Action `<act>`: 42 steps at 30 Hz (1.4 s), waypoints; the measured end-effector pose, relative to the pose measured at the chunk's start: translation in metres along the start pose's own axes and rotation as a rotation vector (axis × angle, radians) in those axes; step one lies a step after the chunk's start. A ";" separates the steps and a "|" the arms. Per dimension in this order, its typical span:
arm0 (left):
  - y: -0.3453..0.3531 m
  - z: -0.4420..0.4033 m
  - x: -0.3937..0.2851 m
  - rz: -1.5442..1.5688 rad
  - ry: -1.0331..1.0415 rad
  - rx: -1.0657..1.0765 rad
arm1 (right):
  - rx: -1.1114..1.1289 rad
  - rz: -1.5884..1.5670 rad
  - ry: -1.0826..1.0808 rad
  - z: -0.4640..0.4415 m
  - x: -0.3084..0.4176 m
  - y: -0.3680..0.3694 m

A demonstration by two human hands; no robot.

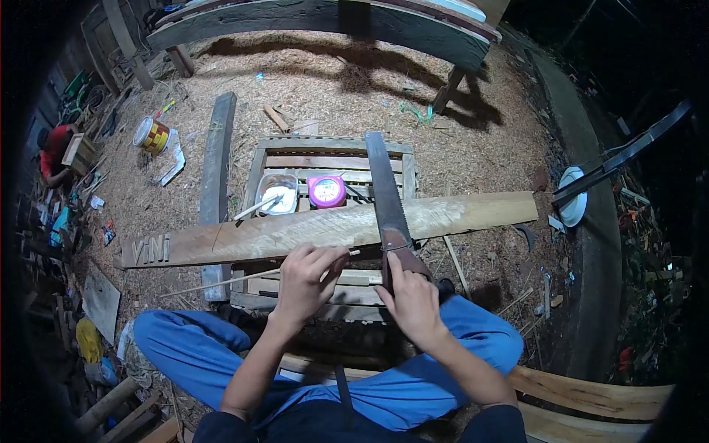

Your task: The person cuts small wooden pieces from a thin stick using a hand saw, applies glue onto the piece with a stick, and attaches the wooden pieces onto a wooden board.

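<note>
A long wooden board (pixel 317 230) lies across a slatted wooden crate or low table (pixel 258 166), with raised letters (pixel 150 249) at its left end. Over the board rests a hand saw (pixel 382 173), blade pointing away from me. My right hand (pixel 413 299) is closed around the saw's brown handle. My left hand (pixel 306 284) is closed, fingertips pinching a small thin piece just left of the handle; what it is cannot be made out. Behind the board sit a pink tape measure (pixel 326 192) and a white tub (pixel 278 193) with white paste and a stick in it.
A dark beam (pixel 217 162) lies left of the crate. Further back stands a heavy workbench (pixel 317 22). A person in red (pixel 57 151) holds a wooden box at the far left. A bucket (pixel 151 136) stands on the shavings. A white disc (pixel 572 197) is at right.
</note>
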State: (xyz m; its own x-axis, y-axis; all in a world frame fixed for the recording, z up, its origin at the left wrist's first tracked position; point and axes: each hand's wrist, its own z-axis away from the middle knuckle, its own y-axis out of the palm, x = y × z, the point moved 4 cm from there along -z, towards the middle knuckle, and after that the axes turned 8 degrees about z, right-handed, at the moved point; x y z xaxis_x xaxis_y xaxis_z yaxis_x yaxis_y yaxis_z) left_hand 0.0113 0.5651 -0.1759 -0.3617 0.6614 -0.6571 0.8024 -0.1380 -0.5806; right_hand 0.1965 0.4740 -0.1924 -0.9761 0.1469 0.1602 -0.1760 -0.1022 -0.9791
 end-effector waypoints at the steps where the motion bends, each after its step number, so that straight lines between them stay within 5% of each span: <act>1: 0.001 0.000 0.002 0.000 -0.002 -0.001 | -0.074 0.050 -0.018 0.005 0.002 0.009; 4: 0.003 0.004 0.004 0.011 0.001 0.008 | -0.310 0.165 -0.136 0.009 0.005 0.008; 11: 0.014 -0.005 0.009 0.004 0.054 0.044 | -0.384 -0.039 -0.186 0.008 -0.012 0.025; 17: 0.032 -0.019 0.011 0.007 0.126 0.038 | -0.372 -0.717 0.253 0.004 -0.043 -0.006; 20: 0.047 -0.030 0.011 0.036 0.126 0.041 | -0.558 -0.742 0.234 0.008 -0.055 0.002; 42: 0.113 -0.066 0.030 0.060 0.272 0.198 | -0.433 -1.342 0.483 0.040 -0.041 -0.003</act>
State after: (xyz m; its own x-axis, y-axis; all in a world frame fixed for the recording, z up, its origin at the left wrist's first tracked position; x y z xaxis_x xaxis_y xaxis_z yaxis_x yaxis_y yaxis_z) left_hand 0.1219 0.6180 -0.2298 -0.1553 0.8168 -0.5555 0.7012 -0.3049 -0.6444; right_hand 0.2323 0.4292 -0.1908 0.0302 0.2048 0.9783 -0.7514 0.6501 -0.1129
